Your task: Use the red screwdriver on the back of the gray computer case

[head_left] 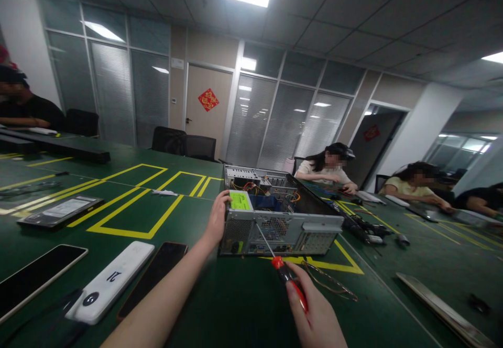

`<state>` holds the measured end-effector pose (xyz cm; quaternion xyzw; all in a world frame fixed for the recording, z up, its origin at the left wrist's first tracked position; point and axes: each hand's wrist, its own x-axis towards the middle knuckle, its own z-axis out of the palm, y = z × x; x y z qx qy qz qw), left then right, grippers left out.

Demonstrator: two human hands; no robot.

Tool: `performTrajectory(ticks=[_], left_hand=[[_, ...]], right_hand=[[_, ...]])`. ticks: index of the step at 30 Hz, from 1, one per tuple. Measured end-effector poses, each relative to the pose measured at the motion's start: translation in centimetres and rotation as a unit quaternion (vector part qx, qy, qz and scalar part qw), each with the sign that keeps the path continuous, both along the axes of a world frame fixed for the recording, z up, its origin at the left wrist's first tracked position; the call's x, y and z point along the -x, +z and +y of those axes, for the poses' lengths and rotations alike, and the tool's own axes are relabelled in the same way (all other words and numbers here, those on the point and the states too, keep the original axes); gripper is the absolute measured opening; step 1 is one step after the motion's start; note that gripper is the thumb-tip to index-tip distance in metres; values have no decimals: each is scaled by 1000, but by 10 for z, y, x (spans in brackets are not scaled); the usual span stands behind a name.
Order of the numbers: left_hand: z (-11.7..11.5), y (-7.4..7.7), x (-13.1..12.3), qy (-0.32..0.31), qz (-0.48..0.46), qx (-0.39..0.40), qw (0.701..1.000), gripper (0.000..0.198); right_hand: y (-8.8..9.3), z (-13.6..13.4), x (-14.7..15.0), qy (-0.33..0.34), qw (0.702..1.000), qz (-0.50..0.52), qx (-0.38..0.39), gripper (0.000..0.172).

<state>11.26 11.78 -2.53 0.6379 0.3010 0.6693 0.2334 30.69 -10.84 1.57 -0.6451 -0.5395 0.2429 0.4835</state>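
An opened computer case point(291, 227) lies on the green table, its rear panel toward me and wires showing inside. A bright green label point(240, 200) is on the power supply at its left corner. My left hand point(218, 217) grips the case's left edge beside that label. In my right hand point(312, 306) is a red and black screwdriver point(280, 267), its shaft pointing up and left at the rear panel. Its tip meets or nearly meets the panel below the label; contact is too small to tell.
Left on the table point(208, 306) are a hard drive point(63, 210), two phones point(39, 274) and a white device point(113, 280) marked 21. Thin wires point(332, 282) lie right of the screwdriver, a metal strip point(444, 306) farther right. Several people sit around.
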Motion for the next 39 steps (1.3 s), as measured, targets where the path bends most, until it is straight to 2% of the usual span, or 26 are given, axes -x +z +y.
performTrajectory(ticks=[5,8,11,13,15,17,20,23,25,28,29,34,36,39], left_hand=[[-1,1,0,-5,1,1,1000,46],[-1,0,0,-9,-5,1,1000,45],[1,-1,-1,-7,-8,-4,1000,46],[2,-1,-1,-5,-9,-8,1000,46],[2,-2,-1,-4,-8,-9,1000,47],[2,-2,-1,-4,-6,-8,1000,47],[2,-2,-1,-1,-3,-10,1000,47],[2,-2,-1,2,0,-13,1000,47],[2,-1,0,2,3,-15,1000,47],[2,-1,0,2,4,-15,1000,46],[2,-1,-1,3,3,-14,1000,46],[2,-2,-2,1,-3,-12,1000,46],[2,-2,-2,2,0,-13,1000,45],[2,-2,-2,7,1,-16,1000,45]], right_hand=[[-5,-7,5,-72,987,-120,-83,44],[-7,-5,1,-79,971,-177,-141,36],[-8,1,-5,-56,923,-267,-272,32],[-9,5,-8,-45,878,-321,-352,39],[-11,6,-10,-45,854,-345,-386,45],[-13,4,-11,-32,863,-344,-368,45],[-17,-1,-10,-11,912,-295,-284,43],[-20,-3,-6,-34,939,-238,-248,40],[-21,-2,-3,-54,929,-240,-276,41],[-22,2,0,-63,888,-297,-346,49],[-22,1,1,-59,884,-309,-347,49],[-22,-4,0,-40,939,-257,-224,39],[-21,-5,1,-55,938,-246,-240,39],[-18,-3,4,-78,906,-276,-312,48]])
